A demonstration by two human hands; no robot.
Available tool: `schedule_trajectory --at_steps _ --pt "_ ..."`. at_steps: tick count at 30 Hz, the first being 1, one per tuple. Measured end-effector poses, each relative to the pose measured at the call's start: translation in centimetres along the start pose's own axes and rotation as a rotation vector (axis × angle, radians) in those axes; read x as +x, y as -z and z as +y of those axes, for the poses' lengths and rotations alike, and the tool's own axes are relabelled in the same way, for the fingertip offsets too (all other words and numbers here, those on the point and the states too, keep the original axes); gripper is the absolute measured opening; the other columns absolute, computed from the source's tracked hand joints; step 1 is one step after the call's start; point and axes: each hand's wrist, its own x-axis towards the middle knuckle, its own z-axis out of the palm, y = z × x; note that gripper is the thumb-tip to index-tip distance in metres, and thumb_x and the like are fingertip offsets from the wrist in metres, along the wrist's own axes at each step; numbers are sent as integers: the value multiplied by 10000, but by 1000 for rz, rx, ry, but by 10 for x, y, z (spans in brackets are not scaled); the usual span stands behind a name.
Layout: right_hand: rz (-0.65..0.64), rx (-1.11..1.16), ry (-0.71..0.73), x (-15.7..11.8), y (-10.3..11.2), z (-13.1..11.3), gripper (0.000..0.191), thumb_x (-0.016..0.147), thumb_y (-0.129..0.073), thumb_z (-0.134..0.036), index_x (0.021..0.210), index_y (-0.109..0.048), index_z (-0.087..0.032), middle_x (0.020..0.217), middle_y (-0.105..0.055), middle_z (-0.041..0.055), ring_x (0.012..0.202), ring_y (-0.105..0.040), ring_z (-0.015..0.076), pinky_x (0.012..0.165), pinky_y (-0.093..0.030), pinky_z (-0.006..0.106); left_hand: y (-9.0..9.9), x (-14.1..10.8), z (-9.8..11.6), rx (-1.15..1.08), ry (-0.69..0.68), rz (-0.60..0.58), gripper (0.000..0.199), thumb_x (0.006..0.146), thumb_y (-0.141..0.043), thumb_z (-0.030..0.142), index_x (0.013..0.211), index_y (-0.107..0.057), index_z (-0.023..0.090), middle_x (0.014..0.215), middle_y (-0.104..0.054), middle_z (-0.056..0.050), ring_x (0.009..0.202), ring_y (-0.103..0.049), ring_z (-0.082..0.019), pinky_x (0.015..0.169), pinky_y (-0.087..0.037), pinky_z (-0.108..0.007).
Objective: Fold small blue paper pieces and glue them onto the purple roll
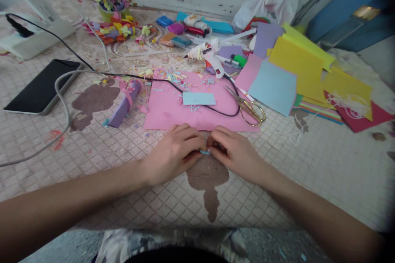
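Small blue piece (205, 152) at the fingertips, low over the tablecloth (148, 209), between its near edge and the pink sheet (166, 117). Left hand (180, 146): fingers curled, thumb and forefinger nearly together on one end. Right hand (236, 152): likewise closed in, its thumb at the other end; the rest of the grip is hidden. Piece is tiny; uneven pinching could crease it or let it slip, and its colour would make it hard to pick out among the blue clippings (175, 76). Cloth shows on the near side and out past both wrists, so elbows have room; forward, knuckles are just beside the pink sheet's near edge. On that sheet a pale blue strip (199, 98) lies across the black cord (222, 112); a snag there would probably shift it. Gold scissors (253, 111) overhang the right edge, limiting a sideways reach. Purple roll (125, 104) sits off the left side. Farther back, glue gun (212, 55), nozzle leftward; heat cannot be told. Any pull on its cord might drag it.
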Motion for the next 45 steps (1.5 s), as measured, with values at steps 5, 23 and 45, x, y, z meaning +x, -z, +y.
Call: schedule_trajectory --at_steps 5,23,45 --pt "9 1 2 0 0 0 69 841 -525 -146 790 -496 -184 819 -529 -3 695 -486 116 593 -337 237 2 -11 0 129 -121 -4 169 887 -473 173 982 -612 181 948 -610 -47 911 -506 -185 813 -402 -355" --pt "12 31 16 0 1 1 56 842 -514 -148 801 -499 -182 824 -535 4 702 -489 120 599 -337 239 8 -15 3 306 -256 -84 244 922 -386 165 1092 -560 151 998 -618 -89 964 -527 -210 833 -438 -374" --pt "1 44 2 0 1 1 67 835 -507 -132 793 -497 -184 818 -527 0 679 -481 113 587 -330 235 12 -18 3 259 -417 -22 194 918 -376 112 945 -567 131 1113 -642 -102 1101 -525 -206 918 -448 -376"
